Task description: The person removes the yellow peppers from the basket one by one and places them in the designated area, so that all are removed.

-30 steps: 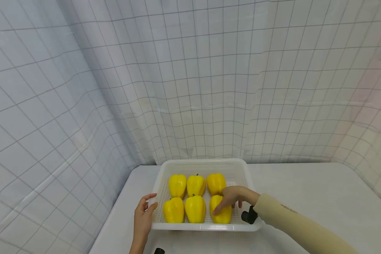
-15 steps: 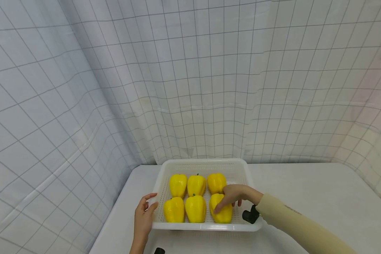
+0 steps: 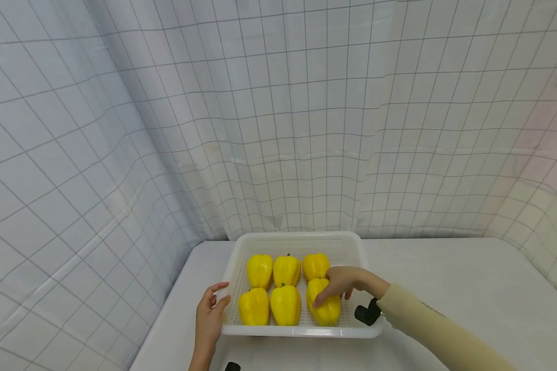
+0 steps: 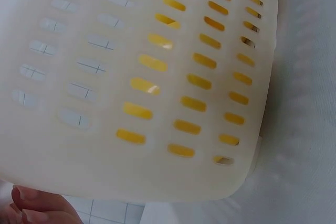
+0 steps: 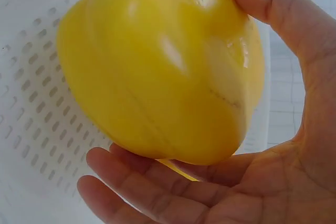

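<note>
Gridded curtains (image 3: 278, 129) hang behind a glossy, lobed yellow pepper (image 5: 157, 72), faintly dark-streaked.

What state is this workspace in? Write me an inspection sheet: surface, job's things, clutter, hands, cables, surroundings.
Surface: white table, bearing a white basket.
Job's things: six yellow peppers inside the basket, two rows of three.
Clutter: nothing seen.
Left hand: at the basket's left rim; whether it grips cannot be told.
Right hand: grips the near right pepper; whether that is lifted cannot be told.
Cables: nothing seen.
Surroundings: white grid-patterned curtains behind and at both sides.
</note>
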### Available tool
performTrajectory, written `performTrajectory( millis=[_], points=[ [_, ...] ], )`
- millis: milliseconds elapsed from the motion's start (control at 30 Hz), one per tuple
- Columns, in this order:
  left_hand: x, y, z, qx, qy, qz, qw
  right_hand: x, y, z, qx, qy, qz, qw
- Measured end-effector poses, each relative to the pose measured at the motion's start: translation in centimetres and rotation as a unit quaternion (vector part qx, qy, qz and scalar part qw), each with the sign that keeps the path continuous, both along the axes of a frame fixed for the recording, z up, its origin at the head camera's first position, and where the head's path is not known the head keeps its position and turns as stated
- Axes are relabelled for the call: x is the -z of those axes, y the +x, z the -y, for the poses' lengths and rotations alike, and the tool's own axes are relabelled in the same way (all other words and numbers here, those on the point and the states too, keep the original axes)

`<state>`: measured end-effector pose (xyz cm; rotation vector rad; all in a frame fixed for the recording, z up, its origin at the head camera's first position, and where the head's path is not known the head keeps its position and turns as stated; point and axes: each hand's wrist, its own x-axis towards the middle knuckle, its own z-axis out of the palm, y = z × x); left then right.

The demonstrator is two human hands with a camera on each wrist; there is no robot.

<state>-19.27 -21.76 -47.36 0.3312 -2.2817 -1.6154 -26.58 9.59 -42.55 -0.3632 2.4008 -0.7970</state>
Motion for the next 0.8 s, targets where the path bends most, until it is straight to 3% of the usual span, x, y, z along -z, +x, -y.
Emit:
performTrajectory(
  millis=[533, 800],
  points=[
    [-0.07, 0.02, -0.11, -0.001, 0.011, -0.002, 0.9999, -0.68, -0.15, -0.87, 0.022, -0.098, -0.005, 0.995],
    [-0.04, -0.06, 0.01, 0.006, 0.021, 0.001, 0.9998, -0.43, -0.16, -1.06, 0.05, -0.124, -0.035, 0.9904]
  ],
)
